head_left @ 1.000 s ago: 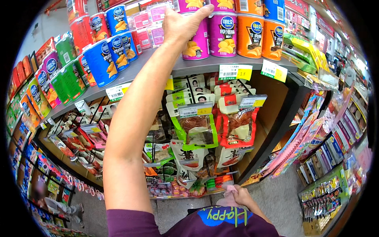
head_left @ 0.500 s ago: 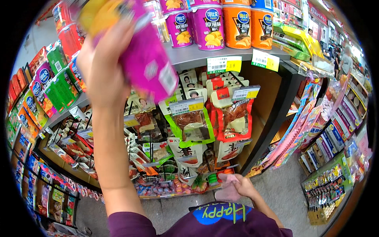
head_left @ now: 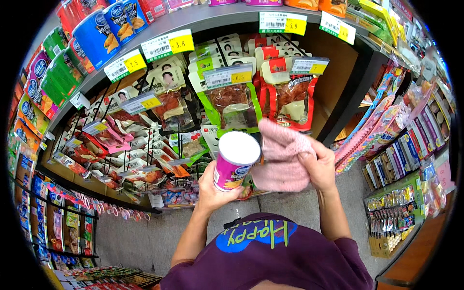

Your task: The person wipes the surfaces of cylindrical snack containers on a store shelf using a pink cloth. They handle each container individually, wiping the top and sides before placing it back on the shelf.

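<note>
My left hand (head_left: 211, 192) is wrapped round a purple chip canister (head_left: 233, 170), which stands nearly upright with its white lid facing me. Close to its right, my right hand (head_left: 319, 164) grips a pink cloth (head_left: 282, 157) that hangs in loose folds toward the canister. Both hands are in front of my chest. Behind them, bagged meat snacks hang from hooks, among them a green-edged pack (head_left: 229, 104) and a red-edged pack (head_left: 290, 99).
A grey shelf (head_left: 208, 22) with price tags curves above the hanging packs and bears blue chip canisters (head_left: 96, 38) at the left. A dark upright panel (head_left: 355, 77) ends the unit. A rack of small packets (head_left: 394, 217) stands at the right over the grey floor (head_left: 140, 237).
My left hand has come down from above the shelf with the canister to chest height. My right hand has risen with the pink cloth. My view has shifted lower and nearer the hanging packs.
</note>
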